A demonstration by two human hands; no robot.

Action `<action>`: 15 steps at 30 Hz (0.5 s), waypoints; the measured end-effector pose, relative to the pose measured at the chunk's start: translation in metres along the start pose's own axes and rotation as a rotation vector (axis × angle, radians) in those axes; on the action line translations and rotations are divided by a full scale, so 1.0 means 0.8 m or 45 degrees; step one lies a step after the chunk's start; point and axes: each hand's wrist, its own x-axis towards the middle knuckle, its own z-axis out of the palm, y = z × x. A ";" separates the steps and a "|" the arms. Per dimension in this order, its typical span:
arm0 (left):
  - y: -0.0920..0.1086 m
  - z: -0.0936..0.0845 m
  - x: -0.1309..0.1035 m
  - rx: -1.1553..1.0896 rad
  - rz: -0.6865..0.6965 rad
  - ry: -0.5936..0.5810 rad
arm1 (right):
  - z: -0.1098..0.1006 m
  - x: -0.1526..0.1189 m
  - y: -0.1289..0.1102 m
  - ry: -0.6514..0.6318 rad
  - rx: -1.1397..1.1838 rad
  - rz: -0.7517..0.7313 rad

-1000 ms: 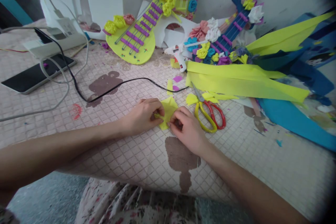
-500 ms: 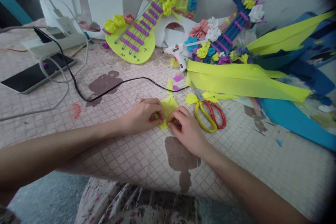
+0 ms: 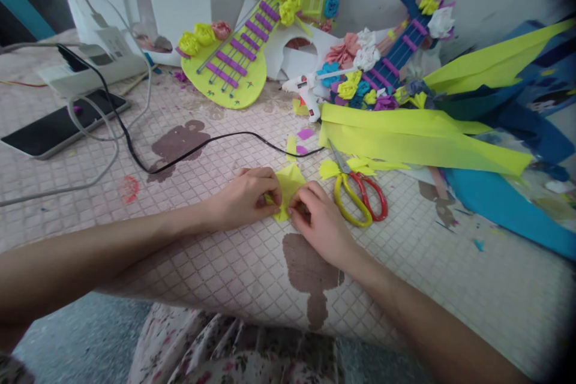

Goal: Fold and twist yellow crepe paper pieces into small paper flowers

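Between my two hands, low over the tablecloth, is a small piece of yellow crepe paper [image 3: 288, 179] with creased edges. My left hand [image 3: 254, 197] pinches its left side between thumb and fingers. At the lower right of the piece, my right hand [image 3: 317, 216] has its thumb and fingertips closed on the edge. The curled fingers hide part of the paper. Just right of my right hand lies a pair of scissors [image 3: 353, 198] with one yellow and one red handle loop, blades pointing away. Yellow paper scraps [image 3: 330, 169] lie beside the blades.
A white glue gun [image 3: 307, 96] lies behind, near long yellow crepe strips [image 3: 418, 135]. Paper instruments with flowers, one yellow [image 3: 234, 66] and one blue [image 3: 396, 54], stand at the back. A black cable [image 3: 216, 140] crosses the table; a phone [image 3: 58, 126] and power strip [image 3: 96, 66] are left.
My right hand has shifted very slightly to the right along the paper's edge. My left hand and the things on the table look the same.
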 end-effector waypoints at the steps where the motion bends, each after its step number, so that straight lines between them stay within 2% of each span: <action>1: -0.001 0.000 0.000 -0.003 0.005 0.002 | 0.000 0.000 0.000 0.003 -0.005 -0.002; 15: -0.001 0.000 0.001 -0.006 0.001 -0.005 | -0.002 -0.001 -0.002 0.001 0.008 0.024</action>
